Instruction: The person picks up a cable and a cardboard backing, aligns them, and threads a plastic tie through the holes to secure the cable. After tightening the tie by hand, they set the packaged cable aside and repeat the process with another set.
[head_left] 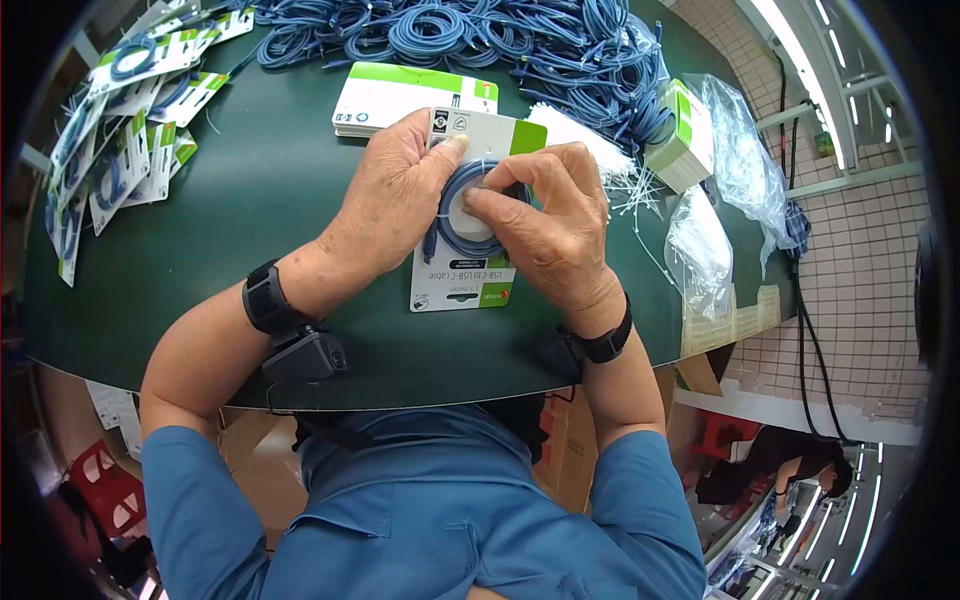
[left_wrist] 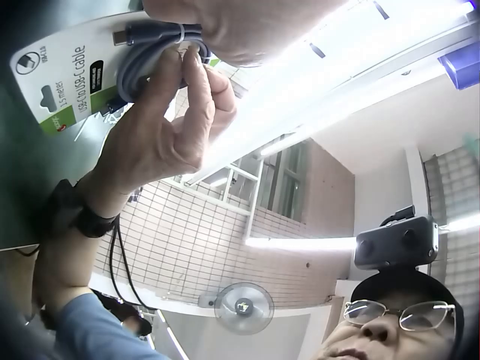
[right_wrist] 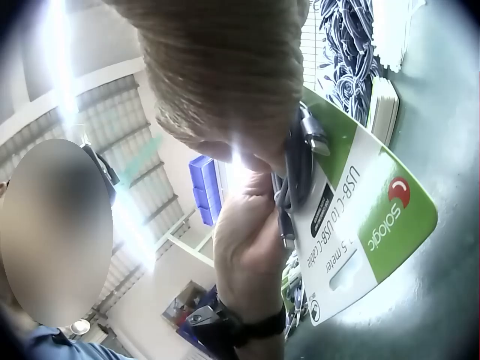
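Observation:
Held over the near part of the table is a white and green USB-C cable card (head_left: 430,292), its printing upside down in the head view. A coiled blue cable (head_left: 447,236) lies against its face. My left hand (head_left: 395,190) grips the card's far left edge, thumb on the front. Thumb and index finger of my right hand (head_left: 560,215) meet at the coil's inner side, pinching what looks like a thin tie end, mostly hidden by the fingers. In the right wrist view a metal plug (right_wrist: 313,135) sticks out of the coil.
Beyond the hands lies a stack of blank-faced cards (head_left: 400,103), with a heap of blue cables (head_left: 430,35) behind. White cable ties (head_left: 590,140), another card stack (head_left: 688,140) and a clear plastic bag (head_left: 740,150) are at right. Carded cables (head_left: 120,185) pile up at left.

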